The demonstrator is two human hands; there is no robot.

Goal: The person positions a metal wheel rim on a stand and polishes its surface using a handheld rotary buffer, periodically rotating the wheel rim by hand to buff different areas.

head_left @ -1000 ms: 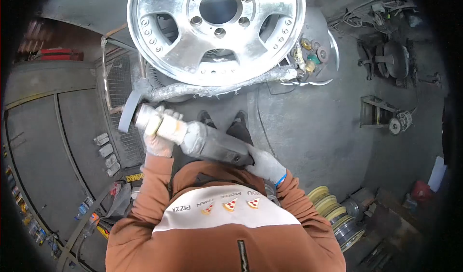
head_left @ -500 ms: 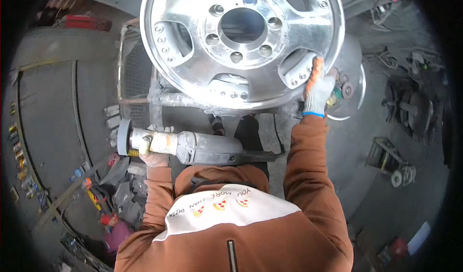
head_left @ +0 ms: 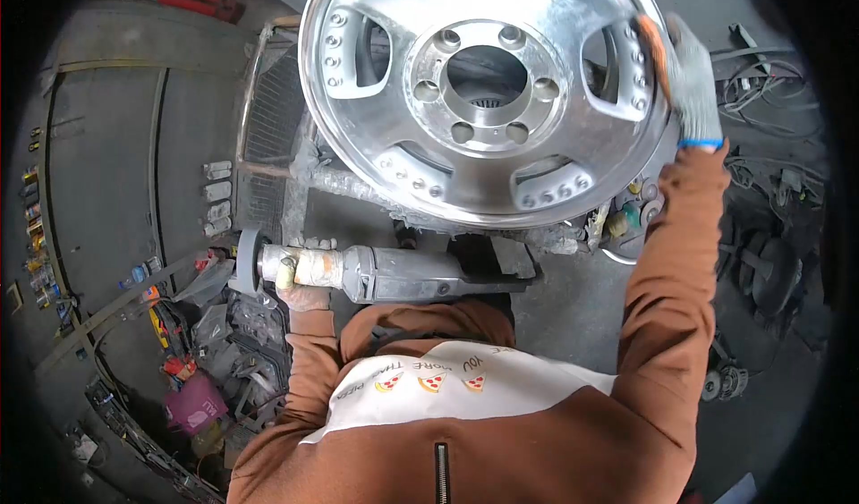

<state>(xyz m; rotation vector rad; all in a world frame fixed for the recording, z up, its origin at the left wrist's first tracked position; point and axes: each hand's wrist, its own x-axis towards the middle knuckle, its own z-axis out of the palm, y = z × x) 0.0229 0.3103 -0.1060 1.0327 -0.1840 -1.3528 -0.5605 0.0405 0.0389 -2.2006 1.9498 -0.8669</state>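
A shiny metal wheel rim (head_left: 501, 146) with several bolt holes and windows fills the upper middle, resting on a dusty, wrapped frame (head_left: 349, 186). My right hand (head_left: 693, 79), in a grey and orange glove with a blue cuff, is closed on the right edge of the rim; some fingers are hidden behind it. On the left, my left hand (head_left: 302, 280) wraps round the taped neck of a grey power grinder (head_left: 403, 273), which lies level before my waist. At the grinder's left end is a thick grey disc (head_left: 250, 262), apart from the rim.
A wire-mesh panel (head_left: 273, 110) stands left of the rim. Several pale blocks (head_left: 217, 191), bags and a pink bag (head_left: 195, 404) lie at left. Tangled cables (head_left: 761, 84) and a dark round machine part (head_left: 771, 271) are at right.
The rim has turned counterclockwise, my right hand moving up and right along with its edge. My left hand still holds the grinder at about the same place. The view has shifted slightly.
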